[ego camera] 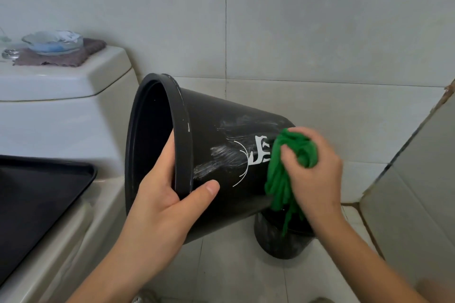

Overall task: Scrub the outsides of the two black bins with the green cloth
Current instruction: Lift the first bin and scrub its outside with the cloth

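Head view, one frame, tiled washroom. Item one: large black bin [211, 155], held tipped on its side, open mouth turned left, base end to the right; white soapy smears and a white printed mark showed on its upper wall. Left hand [162, 194] gripped the rim, fingers curled inside the mouth, thumb pressed flat on the outer wall. Right hand [312, 170] clenched round the green cloth [283, 179], bunched against the bin's wall near its base, loose folds hanging down. Item two: second black bin [278, 238], smaller in view, stood on the floor directly under the cloth and the tipped bin's base, mostly hidden by them.

Edges: toilet [61, 110] stood just beside the held bin's mouth on the left; a wall corner [406, 155] jutted in close on the right. Open floor [234, 273] lay between the forearms.

Surroundings: pale grey wall tiles [307, 19], pale floor tiles with dark grout. On the cistern lid lay a brown cloth [61, 55] bearing a glass dish [53, 42]. A black tray [37, 204] rested on the toilet at lower left.
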{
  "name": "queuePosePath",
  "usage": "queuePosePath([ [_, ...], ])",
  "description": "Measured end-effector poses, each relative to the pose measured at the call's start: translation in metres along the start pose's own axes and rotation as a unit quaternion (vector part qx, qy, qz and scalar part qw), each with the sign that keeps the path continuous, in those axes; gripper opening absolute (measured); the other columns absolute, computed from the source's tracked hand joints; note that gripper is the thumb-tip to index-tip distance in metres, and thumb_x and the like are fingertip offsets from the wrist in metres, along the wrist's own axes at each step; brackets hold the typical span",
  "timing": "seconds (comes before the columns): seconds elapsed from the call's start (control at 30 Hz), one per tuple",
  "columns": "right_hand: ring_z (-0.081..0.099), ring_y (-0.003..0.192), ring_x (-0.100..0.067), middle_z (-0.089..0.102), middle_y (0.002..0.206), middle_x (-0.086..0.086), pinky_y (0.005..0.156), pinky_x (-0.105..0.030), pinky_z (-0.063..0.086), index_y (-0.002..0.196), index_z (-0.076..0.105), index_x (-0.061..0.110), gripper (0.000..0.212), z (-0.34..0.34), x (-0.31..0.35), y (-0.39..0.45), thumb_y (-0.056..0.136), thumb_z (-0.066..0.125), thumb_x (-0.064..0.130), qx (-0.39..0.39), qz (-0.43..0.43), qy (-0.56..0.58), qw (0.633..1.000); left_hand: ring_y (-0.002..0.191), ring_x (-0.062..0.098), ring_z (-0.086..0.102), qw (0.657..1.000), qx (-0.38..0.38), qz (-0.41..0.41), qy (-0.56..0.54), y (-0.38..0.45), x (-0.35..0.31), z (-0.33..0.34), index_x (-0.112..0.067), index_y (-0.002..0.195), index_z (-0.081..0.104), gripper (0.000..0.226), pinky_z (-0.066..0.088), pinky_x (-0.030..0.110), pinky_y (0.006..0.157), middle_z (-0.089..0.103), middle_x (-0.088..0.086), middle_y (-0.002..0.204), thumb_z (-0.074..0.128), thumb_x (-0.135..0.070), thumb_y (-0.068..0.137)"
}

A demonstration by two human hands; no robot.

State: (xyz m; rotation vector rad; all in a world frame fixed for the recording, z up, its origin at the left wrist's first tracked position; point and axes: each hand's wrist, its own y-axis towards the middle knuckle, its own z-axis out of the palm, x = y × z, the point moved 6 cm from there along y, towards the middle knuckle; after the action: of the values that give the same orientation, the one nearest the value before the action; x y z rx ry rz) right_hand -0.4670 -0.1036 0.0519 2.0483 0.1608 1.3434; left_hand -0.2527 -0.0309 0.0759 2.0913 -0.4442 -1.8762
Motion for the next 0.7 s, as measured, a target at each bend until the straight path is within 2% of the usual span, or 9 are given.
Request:
queuePosePath([
  [0.07,0.059,0.08,-0.004,0.061,0.084,0.021,0.077,-0.02,0.049,0.095,0.064,0.03,0.02,-0.005,-0.031,0.012,0.084,0.066,0.014,-0.032,0.132,-0.026,0.99,0.115,0.002,0.064,1.0,0.003,0.0,0.003,-0.002,-0.001,0.001,-0.019,0.143,0.046,0.068,0.047,0.01,0.091,0.07,-0.016,0.121,0.06,-0.002,0.079],
  [0.13,0.059,0.078,-0.004,0.059,0.081,0.02,0.069,-0.017,0.045,0.094,0.064,0.029,0.019,-0.007,-0.039,0.013,0.084,0.066,0.013,-0.045,0.159,-0.054,0.985,0.119,0.002,0.061,1.0,0.019,-0.007,-0.013,-0.003,-0.001,0.006,-0.017,0.148,0.039,0.073,0.045,0.009,0.092,0.068,-0.015,0.126,0.059,0.0,0.08],
  [0.27,0.063,0.09,-0.002,0.068,0.095,0.012,0.084,-0.022,0.049,0.099,0.068,0.026,0.023,0.013,0.01,-0.011,0.076,0.064,0.024,-0.001,0.018,-0.009,1.0,0.125,0.002,0.057,0.999,0.036,-0.015,-0.017,0.0,0.006,0.012,-0.015,0.151,0.034,0.075,0.043,0.009,0.096,0.063,-0.015,0.133,0.058,0.003,0.082],
  [0.4,0.063,0.101,-0.008,0.068,0.103,0.003,0.09,-0.021,0.048,0.104,0.069,0.011,0.027,0.018,0.054,-0.028,0.078,0.062,0.016,0.079,-0.185,0.035,0.979,0.126,0.007,0.058,0.999,0.032,-0.017,-0.03,0.002,0.01,0.012,-0.014,0.15,0.035,0.074,0.045,0.015,0.099,0.063,-0.009,0.134,0.06,0.002,0.083],
  [0.47,0.063,0.098,-0.002,0.067,0.1,0.011,0.088,-0.015,0.046,0.102,0.067,0.022,0.024,0.012,0.034,-0.012,0.079,0.064,0.016,0.074,-0.14,0.029,0.987,0.124,0.005,0.058,0.999,0.035,-0.021,-0.032,0.0,0.009,0.014,-0.013,0.15,0.034,0.073,0.045,0.011,0.096,0.064,-0.011,0.133,0.063,0.007,0.086],
  [0.53,0.064,0.088,-0.001,0.066,0.091,0.02,0.078,-0.012,0.046,0.092,0.062,0.038,0.025,0.007,0.001,0.007,0.08,0.067,0.016,0.038,-0.006,0.018,0.999,0.123,-0.002,0.057,0.999,0.036,-0.021,-0.019,-0.002,0.009,0.017,-0.016,0.151,0.032,0.077,0.043,0.006,0.093,0.063,-0.018,0.132,0.06,0.013,0.085],
  [0.6,0.063,0.078,-0.004,0.065,0.082,0.018,0.075,-0.024,0.052,0.087,0.062,0.038,0.027,0.008,-0.024,0.015,0.082,0.069,0.012,0.02,0.089,-0.009,0.996,0.124,-0.006,0.054,0.999,0.042,-0.02,-0.011,-0.003,0.011,0.019,-0.018,0.15,0.031,0.08,0.04,0.003,0.094,0.061,-0.024,0.132,0.059,0.018,0.084],
  [0.63,0.063,0.077,-0.005,0.066,0.082,0.017,0.077,-0.029,0.053,0.088,0.063,0.036,0.025,0.01,-0.024,0.014,0.082,0.068,0.013,0.014,0.094,-0.026,0.995,0.126,-0.006,0.053,0.999,0.047,-0.021,-0.013,-0.004,0.012,0.019,-0.019,0.151,0.03,0.081,0.04,0.004,0.095,0.06,-0.024,0.134,0.061,0.017,0.085],
  [0.7,0.062,0.084,-0.004,0.067,0.089,0.015,0.081,-0.03,0.053,0.095,0.066,0.031,0.02,0.014,-0.002,0.006,0.078,0.066,0.021,0.018,0.031,-0.029,0.999,0.131,-0.003,0.049,0.998,0.051,-0.017,-0.012,-0.002,0.014,0.018,-0.02,0.152,0.028,0.081,0.038,0.007,0.1,0.056,-0.022,0.139,0.061,0.008,0.084],
])
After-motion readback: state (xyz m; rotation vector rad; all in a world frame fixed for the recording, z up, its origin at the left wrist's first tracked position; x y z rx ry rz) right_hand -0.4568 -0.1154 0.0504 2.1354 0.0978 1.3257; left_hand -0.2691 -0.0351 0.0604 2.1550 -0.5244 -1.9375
